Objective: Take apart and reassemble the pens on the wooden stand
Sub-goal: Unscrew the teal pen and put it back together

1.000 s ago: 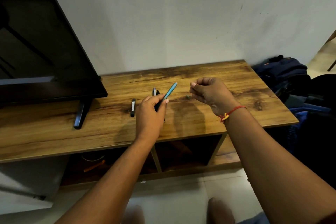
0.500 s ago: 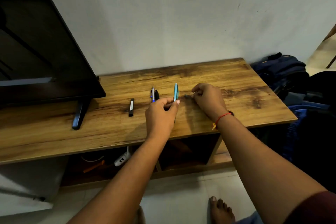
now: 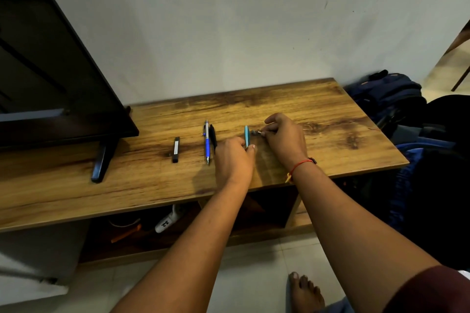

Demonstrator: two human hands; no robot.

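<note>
My left hand [image 3: 234, 157] pinches the near end of a teal pen barrel [image 3: 247, 135], which lies low over the wooden stand [image 3: 330, 114] and points away from me. Just right of it, my right hand [image 3: 284, 134] pinches a small dark pen part [image 3: 255, 132] at its fingertips, down at the stand's surface. A blue and silver pen [image 3: 207, 142] and a black pen [image 3: 213, 136] lie side by side left of my left hand.
A small black stick-shaped object [image 3: 175, 149] lies further left. A television [image 3: 50, 71] with its foot [image 3: 103, 160] fills the stand's left. Backpacks [image 3: 389, 94] sit right of the stand. Open shelves below hold a white plug and cables [image 3: 167, 221]. My foot [image 3: 305, 292] is on the tiled floor.
Both hands have come down from mid-air to the stand. The teal barrel swung from tilted right to pointing straight away, and my right hand reached the small part beside it.
</note>
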